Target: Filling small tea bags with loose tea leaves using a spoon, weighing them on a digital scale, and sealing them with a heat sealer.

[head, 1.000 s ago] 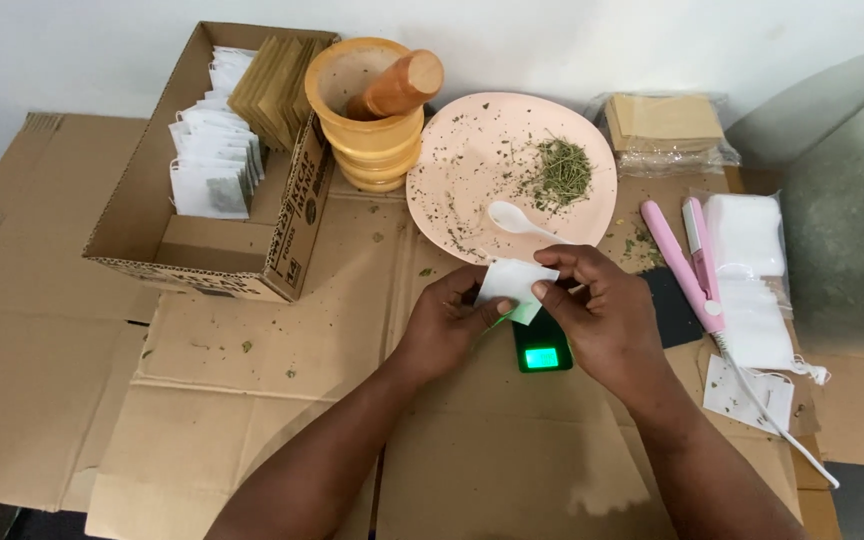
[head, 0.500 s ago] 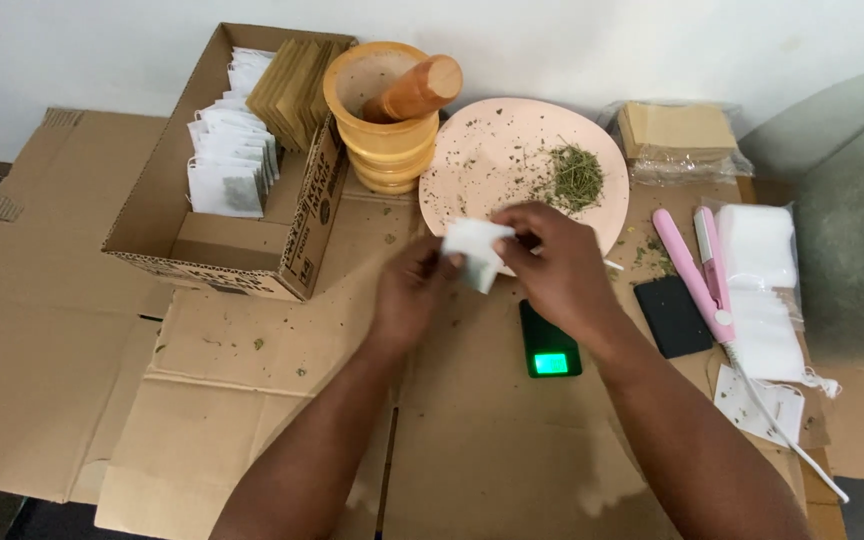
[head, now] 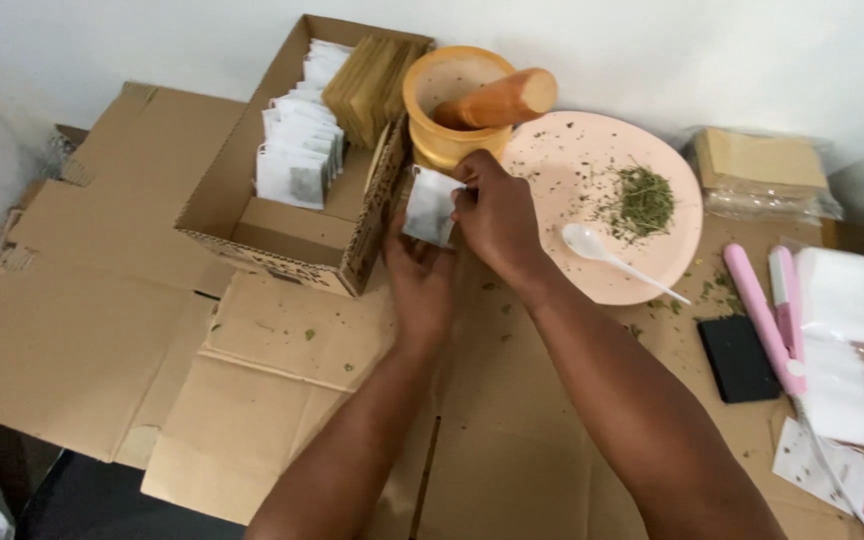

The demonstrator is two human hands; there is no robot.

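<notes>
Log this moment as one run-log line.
left hand: holds sachet | right hand: pinches sachet | beside: box, mortar

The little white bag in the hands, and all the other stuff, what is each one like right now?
Small white bag: held up by both hands, has dark filling.
Left hand: under the bag, gripping.
Right hand: pinching the bag's edge.
Cardboard box: open, holds rows of bags.
Wooden mortar: upright, pestle leaning in it.
Pink plate: holds loose dried herbs.
White spoon: lying on the plate, empty.

Both hands (head: pixel 457 235) hold white sachet (head: pixel 429 207)
</notes>
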